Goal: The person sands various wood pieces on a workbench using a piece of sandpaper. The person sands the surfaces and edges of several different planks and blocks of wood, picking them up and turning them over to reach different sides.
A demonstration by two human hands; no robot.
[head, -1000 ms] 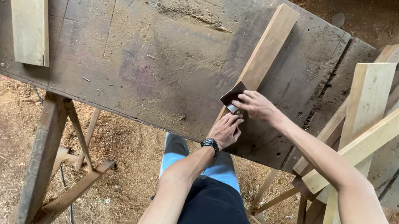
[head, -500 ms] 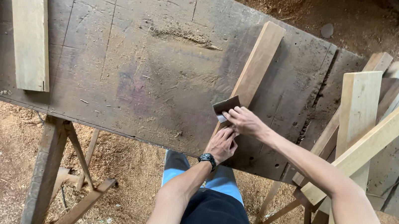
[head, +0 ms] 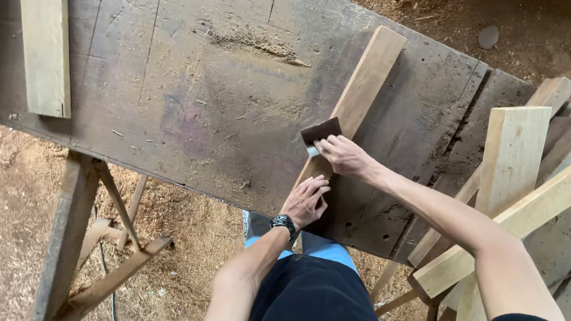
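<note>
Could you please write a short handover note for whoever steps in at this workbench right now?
Left hand: pressed flat on the near end of the wooden slat, pinning it to the workbench.
Right hand: gripping a dark sanding block against the slat's left edge, mid-length.
Done: how far the sanding has got cannot be judged.
Left: probably the far half of the slat; more boards lie stacked on the right.

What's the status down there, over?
Left hand flat on plank. Right hand grips sanding block on it. Workbench otherwise unobstructed around plank.
</note>
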